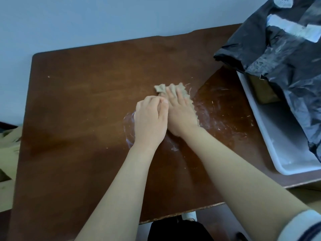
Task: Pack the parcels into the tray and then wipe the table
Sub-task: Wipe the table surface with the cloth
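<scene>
A beige cloth is pressed flat on the brown table, near the middle of the surface and a little towards the far edge. It is covered for the most part by the right hand, whose fingers are laid out straight on top of it; only the far end and the right fringe of the cloth are seen. The left hand is set just beside the right one, touching it, with the knuckles up and the fingers curled under; whether anything is held in it cannot be told. A clear, shiny outline is seen on the wood at the left of this hand, and what it is cannot be made out. White smears and streaks are spread over the surface to the right of the hands. At the right edge a white tray is placed, and in its far part black plastic parcels are heaped, with a brown cardboard box tucked under them. A white sleeve is seen on the right arm at the near right corner.
</scene>
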